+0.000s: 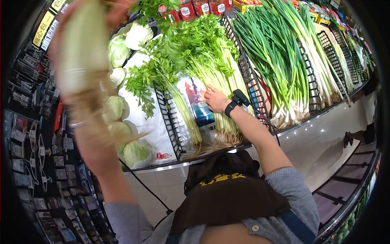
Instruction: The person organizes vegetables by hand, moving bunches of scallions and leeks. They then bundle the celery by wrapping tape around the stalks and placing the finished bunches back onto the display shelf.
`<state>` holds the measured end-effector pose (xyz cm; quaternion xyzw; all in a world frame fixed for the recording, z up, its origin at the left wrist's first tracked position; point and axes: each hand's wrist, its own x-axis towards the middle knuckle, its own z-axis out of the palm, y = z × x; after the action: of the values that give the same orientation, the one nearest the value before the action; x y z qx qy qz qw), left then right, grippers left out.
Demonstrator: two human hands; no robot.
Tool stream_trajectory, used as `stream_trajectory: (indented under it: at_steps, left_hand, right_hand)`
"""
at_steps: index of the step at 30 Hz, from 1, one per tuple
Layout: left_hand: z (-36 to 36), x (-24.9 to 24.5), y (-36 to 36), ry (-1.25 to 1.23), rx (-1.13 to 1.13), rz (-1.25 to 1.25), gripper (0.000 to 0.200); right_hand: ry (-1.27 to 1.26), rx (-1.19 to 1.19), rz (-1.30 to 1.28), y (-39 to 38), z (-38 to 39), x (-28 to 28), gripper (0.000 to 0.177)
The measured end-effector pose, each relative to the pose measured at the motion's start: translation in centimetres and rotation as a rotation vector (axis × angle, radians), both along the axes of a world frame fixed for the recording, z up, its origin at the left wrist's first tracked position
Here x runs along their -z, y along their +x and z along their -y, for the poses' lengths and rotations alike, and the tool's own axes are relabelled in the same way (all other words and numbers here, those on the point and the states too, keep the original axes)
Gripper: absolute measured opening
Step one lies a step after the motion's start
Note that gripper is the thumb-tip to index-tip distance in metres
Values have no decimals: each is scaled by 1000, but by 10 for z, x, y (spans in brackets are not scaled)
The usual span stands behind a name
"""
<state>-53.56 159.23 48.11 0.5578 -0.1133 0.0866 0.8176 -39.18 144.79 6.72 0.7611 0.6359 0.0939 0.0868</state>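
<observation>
The left hand point(118, 14) is up close to the face, wrapped around a pale bunch point(83, 53) held well above the display, though the blur hides exactly how the fingers close. From where I'm standing, that bunch looks fairly heavy with water and firm along the stems, but likely to snap or bruise if squeezed; I'd take it round the thick lower stems, clear of the straggly roots. The right hand point(216, 100) rests at the celery point(227, 118) beside a printed panel point(197, 101), and I can't tell whether it's gripping or merely touching. That celery should be crisp in the stalk and floppy in the leaf, perhaps slippery if damp. Black mesh dividers point(168, 118) hem it in, with cabbages point(138, 153) on one side, spring onions point(280, 81) on the other, and jars point(187, 10) behind the leafy tops
</observation>
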Motion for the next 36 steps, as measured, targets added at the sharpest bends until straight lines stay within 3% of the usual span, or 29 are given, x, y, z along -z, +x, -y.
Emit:
stream_trajectory:
  at_steps: [1, 2, 3, 5, 6, 7, 8, 9, 11, 14, 16, 20, 25, 27, 28, 30, 33, 36]
  left_hand:
    - [7, 21, 4, 249, -245, 65, 27]
    - [-4, 47, 19, 154, 83, -104, 35]
    - [5, 86, 25, 22, 167, -147, 35]
    - [13, 171, 38, -108, 15, -340, 30]
    - [15, 217, 41, -153, -38, -472, 25]
    - [20, 264, 42, -150, -132, -557, 27]
    - [25, 296, 35, -361, -65, -678, 25]
    - [12, 369, 47, -235, -131, -633, 26]
    - [43, 354, 17, -30, -260, -552, 32]
    - [40, 363, 13, 56, -202, -578, 38]
    - [32, 359, 8, -1, -164, -588, 38]
    - [20, 360, 3, -33, -152, -637, 38]
    - [10, 353, 4, 158, -163, -701, 36]
    - [10, 329, -2, 171, -165, -692, 33]
    - [8, 312, -4, 7, -117, -629, 32]
    - [-2, 267, -7, -189, -42, -526, 31]
    - [1, 184, -5, -191, -48, -214, 32]
    - [-5, 149, -4, -83, -69, -110, 30]
  right_hand:
    - [118, -25, -218, -1, 1, -4, 33]
    - [234, -51, -434, -1, 2, -12, 29]
    - [229, -56, -429, -6, 6, -24, 29]
    - [761, 196, -1244, -30, 24, -53, 28]
    - [818, 324, -1695, -38, 32, -60, 32]
    - [666, 430, -1883, -44, 46, -72, 33]
    - [562, 435, -1834, -57, 55, -79, 32]
    - [462, 443, -1785, -67, 62, -81, 31]
    - [321, 401, -1517, -88, 71, -77, 33]
    - [362, 433, -1609, -93, 70, -58, 30]
    - [499, 467, -1815, -96, 72, -56, 27]
    - [523, 512, -1770, -93, 73, -48, 24]
    - [508, 510, -1581, -88, 67, -43, 20]
    - [465, 511, -897, -83, 64, -27, 13]
    - [471, 511, -889, -81, 61, -21, 13]
    - [140, 590, -561, -86, 47, -11, 13]
    - [-9, 594, -664, -94, 27, -7, 17]
    - [-126, 625, -729, -86, 19, -6, 21]
